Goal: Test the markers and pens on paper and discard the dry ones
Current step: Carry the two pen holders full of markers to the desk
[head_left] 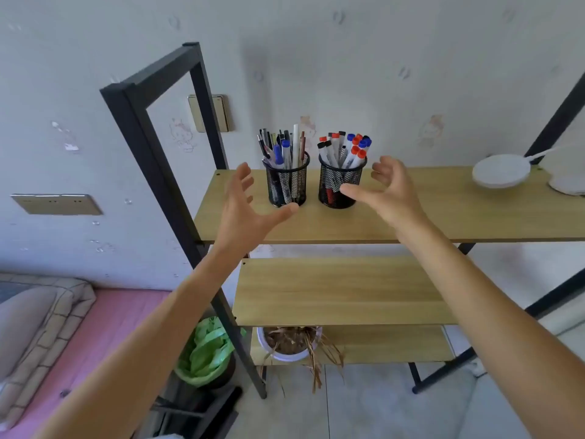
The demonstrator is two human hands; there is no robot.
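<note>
I see both arms reaching up from the bottom corners toward the middle of the frame. My left hand (245, 205) is spread, fingers straight and thumb stretched out toward the base of the left mesh cup (287, 185); it holds nothing, and I cannot tell whether the thumb tip touches the cup. My right hand (384, 190) is also empty, fingers loosely curved, thumb pointing at the right mesh cup (341, 186), just beside it.

The two black cups stand side by side, apart from each other, at the centre of the frame on the top shelf board (443, 213). The left one holds thin pens (283, 150), a few with blue caps; the right one holds white markers (346, 148) with red, blue and black caps. No paper shows anywhere in view.

At the right edge of the same board sits a white round lamp (501, 171). A black metal frame post (148, 147) runs down the left side, close to my left forearm. Below are a middle board (342, 291) and, lower still, a white pot of dried plant (289, 343). A bin lined with a green bag (205, 350) stands at lower left, beside pink bedding (95, 337). Wall switch plates (209, 112) sit at upper left.
</note>
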